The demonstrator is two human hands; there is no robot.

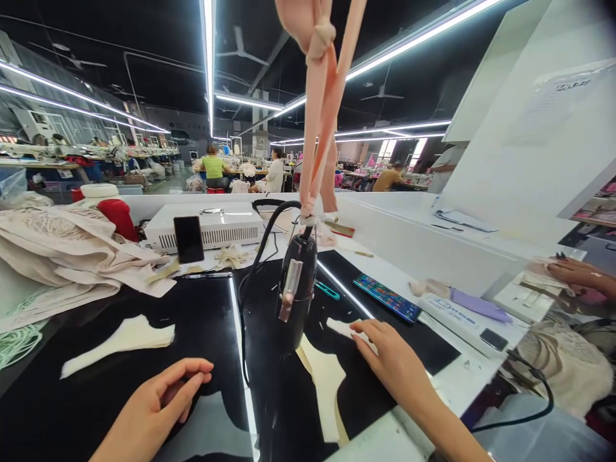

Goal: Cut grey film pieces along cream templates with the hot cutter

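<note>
Right hand (392, 359) fingers press flat, spread, on a thin, limp fabric piece (344, 328); pinch its edge. Left hand (158, 401) loosely curled, empty.

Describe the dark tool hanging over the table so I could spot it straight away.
Start at the black worktable in front of the person. Above its middle, a peach fabric strip hangs down from overhead, and the dark tool dangles from its end. Unlike the flat cream fabric pieces around it, it hangs upright, with a black cable looping off.
</note>
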